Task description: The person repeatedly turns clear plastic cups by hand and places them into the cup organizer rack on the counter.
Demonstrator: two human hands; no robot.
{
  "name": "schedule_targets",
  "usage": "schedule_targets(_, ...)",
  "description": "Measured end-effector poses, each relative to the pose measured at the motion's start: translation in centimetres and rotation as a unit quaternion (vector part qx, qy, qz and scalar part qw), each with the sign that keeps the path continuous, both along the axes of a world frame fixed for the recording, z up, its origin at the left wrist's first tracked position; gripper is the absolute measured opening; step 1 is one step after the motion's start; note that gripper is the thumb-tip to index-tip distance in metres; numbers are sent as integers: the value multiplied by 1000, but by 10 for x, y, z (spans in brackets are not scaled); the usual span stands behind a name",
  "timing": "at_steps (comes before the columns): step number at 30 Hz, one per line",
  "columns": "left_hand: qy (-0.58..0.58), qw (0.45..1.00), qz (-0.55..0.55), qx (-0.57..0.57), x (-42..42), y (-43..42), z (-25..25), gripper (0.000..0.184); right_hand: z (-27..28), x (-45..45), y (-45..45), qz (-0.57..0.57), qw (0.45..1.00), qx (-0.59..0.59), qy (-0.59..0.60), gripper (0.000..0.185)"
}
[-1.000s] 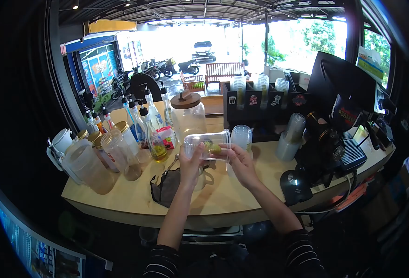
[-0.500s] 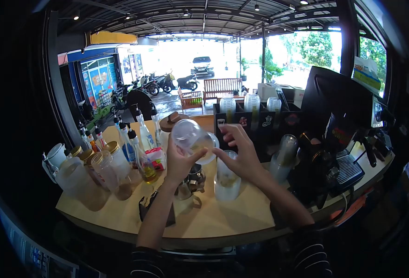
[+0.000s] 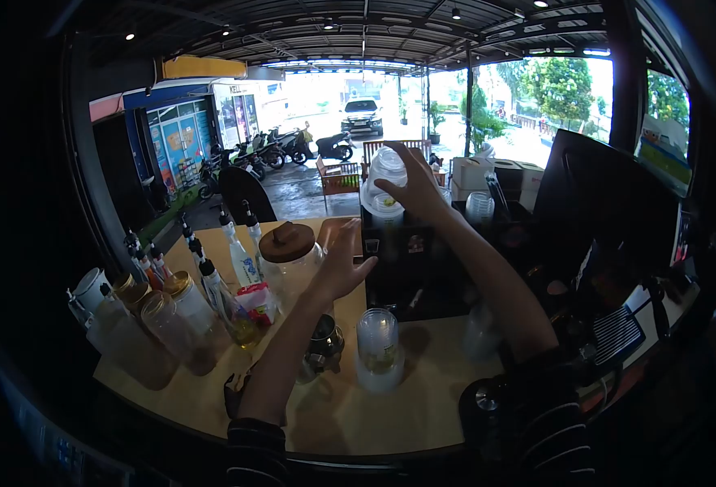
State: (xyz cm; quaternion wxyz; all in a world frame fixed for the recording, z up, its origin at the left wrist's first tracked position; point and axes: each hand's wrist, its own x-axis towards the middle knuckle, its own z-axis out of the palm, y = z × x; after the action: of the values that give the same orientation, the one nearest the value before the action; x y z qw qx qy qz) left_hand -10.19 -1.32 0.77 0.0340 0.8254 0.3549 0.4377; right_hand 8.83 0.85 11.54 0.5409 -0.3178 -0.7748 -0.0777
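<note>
Head view, items before you. Your right hand (image 3: 417,192): raised over the far side, thumb and fingers curved wide around a clear cup; how firmly they press, you cannot tell. Clear cup (image 3: 389,166): one, see-through, base up and rim down, at the left end of a black rack (image 3: 397,264); whether its rim rests on the cups below, you cannot tell. Your left hand (image 3: 345,272): open, thumb apart from the fingers, fingertips blurred, between the big jar and the rack. Cup stack (image 3: 378,334): clear, upside down, on the worktop (image 3: 427,422), in front of the rack. Metal pot (image 3: 324,345): one, just left of that stack, partly behind your left forearm. Big jar (image 3: 286,268): clear, with a brown wooden lid (image 3: 287,240). Pump bottles: several, black-topped, left of the big jar; the nearest bottle (image 3: 245,331) has yellow liquid at its base. Packet (image 3: 257,303): red and white, beside that bottle. Clear jug (image 3: 131,345): near the worktop's left edge. Gold-lidded jar (image 3: 187,292): behind the clear containers. Grate (image 3: 616,334): ribbed, right side. Beyond the worktop: parked car (image 3: 361,116), row of motorbikes (image 3: 270,152), wooden chair (image 3: 338,178).
</note>
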Motion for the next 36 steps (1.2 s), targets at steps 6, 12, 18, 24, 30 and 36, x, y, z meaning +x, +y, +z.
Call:
schedule_targets(6,97,995,28,15,10,7,-9,70,-9,7,54,-43,990,-125,-57,69)
schedule_targets(12,115,991,60,19,9,3,-7,67,-24,4,76,-85,979,-143,-115,71)
schedule_targets(18,80,996,31,13,9,4,-8,66,-43,6,81,-85,971,-183,-125,73)
schedule_targets(24,63,997,20,46,10,3,-9,65,-63,4,78,-124,968,-183,-121,76)
schedule_targets(30,31,999,-23,28,6,-14,-2,64,-68,-3,61,-139,962,-201,-120,78)
schedule_targets(36,-19,997,-71,-15,-12,-61,7,56,-74,-13,25,-112,992,-50,-38,65)
